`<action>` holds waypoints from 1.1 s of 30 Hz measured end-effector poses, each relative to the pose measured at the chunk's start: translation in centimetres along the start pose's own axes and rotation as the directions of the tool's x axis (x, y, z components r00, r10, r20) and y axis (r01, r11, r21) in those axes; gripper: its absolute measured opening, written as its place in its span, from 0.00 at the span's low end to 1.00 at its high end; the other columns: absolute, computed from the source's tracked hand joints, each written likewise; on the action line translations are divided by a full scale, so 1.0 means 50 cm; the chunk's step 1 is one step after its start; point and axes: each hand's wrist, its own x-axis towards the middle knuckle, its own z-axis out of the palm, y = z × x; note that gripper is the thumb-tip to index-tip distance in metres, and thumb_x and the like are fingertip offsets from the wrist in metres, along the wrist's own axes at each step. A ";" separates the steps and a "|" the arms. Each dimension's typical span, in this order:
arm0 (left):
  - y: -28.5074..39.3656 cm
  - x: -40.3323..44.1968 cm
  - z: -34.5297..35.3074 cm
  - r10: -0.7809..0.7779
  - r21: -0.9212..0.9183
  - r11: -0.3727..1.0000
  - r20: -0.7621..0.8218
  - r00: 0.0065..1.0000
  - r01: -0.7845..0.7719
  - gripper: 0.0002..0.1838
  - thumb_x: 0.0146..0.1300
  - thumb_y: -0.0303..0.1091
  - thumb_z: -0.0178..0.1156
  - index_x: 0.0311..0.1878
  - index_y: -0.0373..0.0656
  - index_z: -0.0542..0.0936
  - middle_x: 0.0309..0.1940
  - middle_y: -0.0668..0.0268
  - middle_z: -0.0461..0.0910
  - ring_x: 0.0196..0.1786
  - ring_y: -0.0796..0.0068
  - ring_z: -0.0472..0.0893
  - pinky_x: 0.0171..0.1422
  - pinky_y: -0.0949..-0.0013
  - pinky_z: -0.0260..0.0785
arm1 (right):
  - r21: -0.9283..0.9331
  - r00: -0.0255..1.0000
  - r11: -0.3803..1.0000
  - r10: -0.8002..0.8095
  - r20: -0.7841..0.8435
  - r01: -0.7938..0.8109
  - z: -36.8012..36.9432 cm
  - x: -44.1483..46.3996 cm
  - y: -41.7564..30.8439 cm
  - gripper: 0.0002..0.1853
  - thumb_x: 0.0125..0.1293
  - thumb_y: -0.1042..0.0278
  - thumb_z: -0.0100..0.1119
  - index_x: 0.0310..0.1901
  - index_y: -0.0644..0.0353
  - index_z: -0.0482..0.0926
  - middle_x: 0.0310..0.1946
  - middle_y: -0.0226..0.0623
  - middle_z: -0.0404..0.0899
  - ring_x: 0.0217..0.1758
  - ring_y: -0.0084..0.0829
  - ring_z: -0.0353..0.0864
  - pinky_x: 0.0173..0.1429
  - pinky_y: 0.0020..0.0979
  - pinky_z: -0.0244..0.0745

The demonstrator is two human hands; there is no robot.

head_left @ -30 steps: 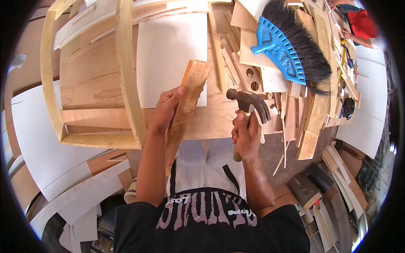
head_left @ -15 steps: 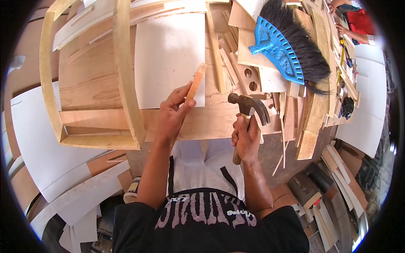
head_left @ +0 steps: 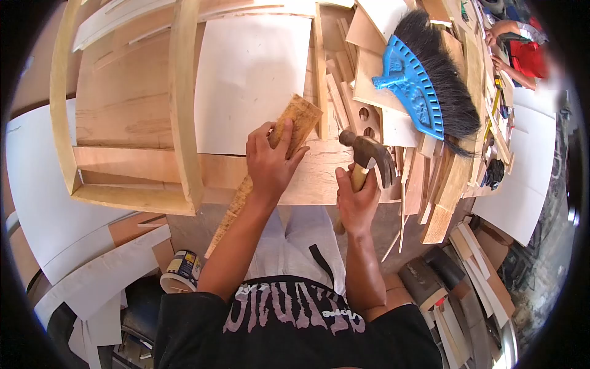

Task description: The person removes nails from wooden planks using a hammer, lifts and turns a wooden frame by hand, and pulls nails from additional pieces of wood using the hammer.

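Observation:
My left hand (head_left: 270, 160) grips a long wooden board (head_left: 302, 118), its broad, speckled face turned up. The board slants from the table's middle down past my left forearm, which hides part of it. In my right hand (head_left: 358, 203) is a claw hammer (head_left: 370, 154), held by its wooden handle with the head up and the claw to the right. Both hands are over the front edge of the wooden worktable (head_left: 307, 184). Behind the board lies a white panel (head_left: 252, 80).
A wooden frame (head_left: 184, 111) stands at left. At right, a blue broom head (head_left: 412, 92) with black bristles rests on wood pieces, beside stacked planks (head_left: 452, 184). A bucket (head_left: 182, 270) sits low at left. Another person's arm (head_left: 513, 71) shows at upper right.
My left hand has rolled the board from its narrow edge to its broad face and moved slightly right. The hammer stays in my right hand. The view has shifted a little.

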 end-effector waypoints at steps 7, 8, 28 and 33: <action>-0.018 -0.001 0.029 0.036 0.121 0.992 0.024 0.999 -0.038 0.32 0.60 0.49 0.75 0.67 0.50 0.83 0.61 0.57 0.75 0.61 0.55 0.74 0.66 0.54 0.67 | -0.377 0.930 0.853 -0.359 0.075 0.360 0.066 0.092 -0.026 0.17 0.64 0.66 0.76 0.49 0.66 0.82 0.31 0.44 0.85 0.32 0.36 0.86 0.40 0.37 0.81; -0.021 0.003 0.027 0.030 0.066 0.997 0.025 0.999 -0.031 0.31 0.61 0.47 0.75 0.67 0.50 0.83 0.61 0.57 0.76 0.62 0.55 0.74 0.66 0.54 0.67 | -0.413 0.913 0.817 -0.394 0.111 0.403 0.081 0.106 -0.033 0.17 0.64 0.66 0.75 0.50 0.65 0.82 0.33 0.47 0.86 0.33 0.40 0.88 0.41 0.39 0.81; -0.047 0.012 0.011 0.012 -0.094 0.996 0.023 1.000 -0.010 0.28 0.61 0.41 0.76 0.65 0.51 0.84 0.60 0.62 0.79 0.57 0.59 0.78 0.61 0.56 0.70 | -0.617 0.912 0.682 -0.378 0.161 0.392 0.194 0.214 -0.047 0.33 0.50 0.56 0.84 0.53 0.61 0.77 0.30 0.48 0.86 0.33 0.50 0.90 0.38 0.45 0.85; -0.048 0.011 0.012 0.009 -0.115 0.993 0.021 1.000 -0.006 0.29 0.60 0.40 0.76 0.66 0.51 0.83 0.59 0.62 0.79 0.57 0.58 0.78 0.61 0.56 0.70 | -0.587 0.824 0.606 -0.527 0.209 0.537 0.197 0.225 -0.027 0.28 0.51 0.57 0.83 0.48 0.64 0.80 0.30 0.48 0.86 0.31 0.49 0.89 0.36 0.44 0.84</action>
